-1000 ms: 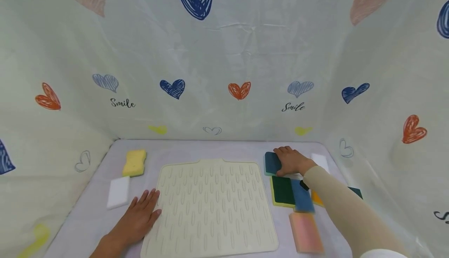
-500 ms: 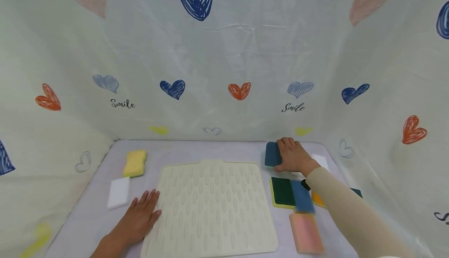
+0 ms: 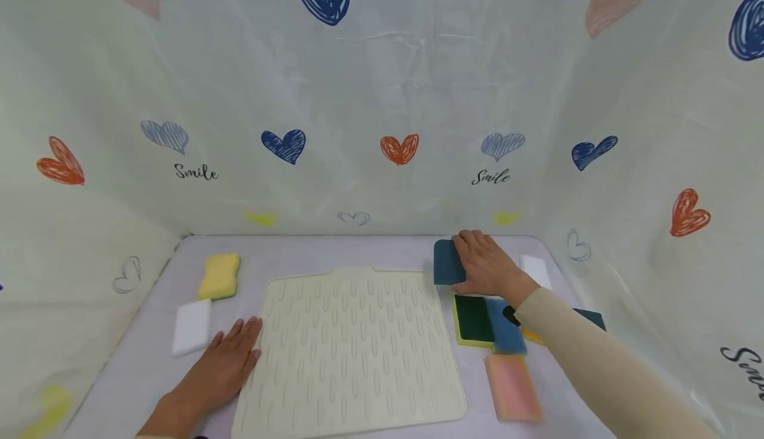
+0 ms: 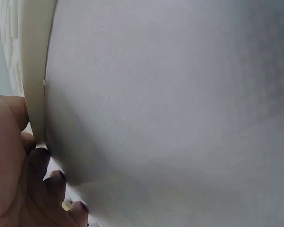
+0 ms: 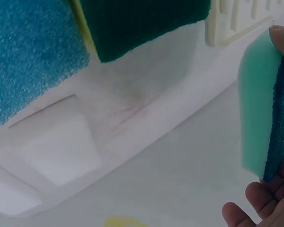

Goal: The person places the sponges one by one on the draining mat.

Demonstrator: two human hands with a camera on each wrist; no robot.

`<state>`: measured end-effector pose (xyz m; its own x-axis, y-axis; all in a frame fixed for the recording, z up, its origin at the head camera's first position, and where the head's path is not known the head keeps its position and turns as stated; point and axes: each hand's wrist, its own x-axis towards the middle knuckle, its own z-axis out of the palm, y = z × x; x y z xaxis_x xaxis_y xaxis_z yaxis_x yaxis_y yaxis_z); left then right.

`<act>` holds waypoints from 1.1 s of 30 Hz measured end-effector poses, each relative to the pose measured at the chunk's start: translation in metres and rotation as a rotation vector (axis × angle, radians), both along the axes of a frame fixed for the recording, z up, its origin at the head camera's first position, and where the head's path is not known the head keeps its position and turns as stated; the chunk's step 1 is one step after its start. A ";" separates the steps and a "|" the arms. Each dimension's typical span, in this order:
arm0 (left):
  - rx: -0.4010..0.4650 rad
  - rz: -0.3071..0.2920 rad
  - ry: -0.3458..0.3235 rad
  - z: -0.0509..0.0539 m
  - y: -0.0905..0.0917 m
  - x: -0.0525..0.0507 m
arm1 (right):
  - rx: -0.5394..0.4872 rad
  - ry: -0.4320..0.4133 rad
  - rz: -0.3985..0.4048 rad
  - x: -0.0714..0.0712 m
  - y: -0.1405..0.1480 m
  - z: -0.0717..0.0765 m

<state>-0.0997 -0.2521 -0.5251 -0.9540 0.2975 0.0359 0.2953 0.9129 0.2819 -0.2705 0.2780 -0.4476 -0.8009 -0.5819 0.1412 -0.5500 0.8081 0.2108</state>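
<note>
My right hand pinches a dark-blue-topped scrub sponge between thumb and fingers, at the back right corner of a cream ridged mat. In the right wrist view this sponge shows a pale green foam side and stands off the table, thumb on one edge and fingertips on the other. My left hand lies with straight fingers at the mat's left edge. In the left wrist view, the left fingers touch down beside the mat's rim.
Right of the mat lie a green-and-yellow sponge, a blue sponge, a pink sponge and a white sponge. To the left are a yellow sponge and a white sponge. A heart-printed curtain encloses the table.
The right hand has raised the blue-topped sponge off the table and shifted it slightly back and left. My left hand stays in place; the head view has turned a little.
</note>
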 end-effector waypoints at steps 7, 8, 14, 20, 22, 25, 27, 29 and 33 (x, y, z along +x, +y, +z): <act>-0.013 0.017 -0.016 -0.003 0.002 -0.002 | 0.010 -0.022 0.088 0.004 -0.022 -0.008; -0.013 0.018 -0.012 -0.003 0.001 -0.002 | 0.015 -0.028 0.100 0.005 -0.026 -0.010; -0.019 0.033 -0.014 -0.008 0.002 -0.002 | 0.042 -0.138 0.113 0.008 -0.042 -0.025; -0.034 0.045 -0.038 -0.009 0.004 -0.003 | 0.028 -0.203 0.112 0.007 -0.052 -0.036; -0.039 0.046 -0.043 -0.008 0.005 -0.003 | 0.024 -0.207 0.122 0.007 -0.054 -0.036; -0.040 0.047 -0.047 -0.007 0.005 -0.003 | 0.016 -0.217 0.136 0.007 -0.056 -0.038; -0.043 0.047 -0.047 -0.007 0.005 -0.003 | 0.012 -0.222 0.143 0.006 -0.057 -0.038; -0.043 0.047 -0.047 -0.006 0.005 -0.003 | 0.013 -0.222 0.144 0.006 -0.057 -0.039; -0.043 0.046 -0.049 -0.007 0.006 -0.004 | 0.030 -0.228 0.133 0.005 -0.056 -0.041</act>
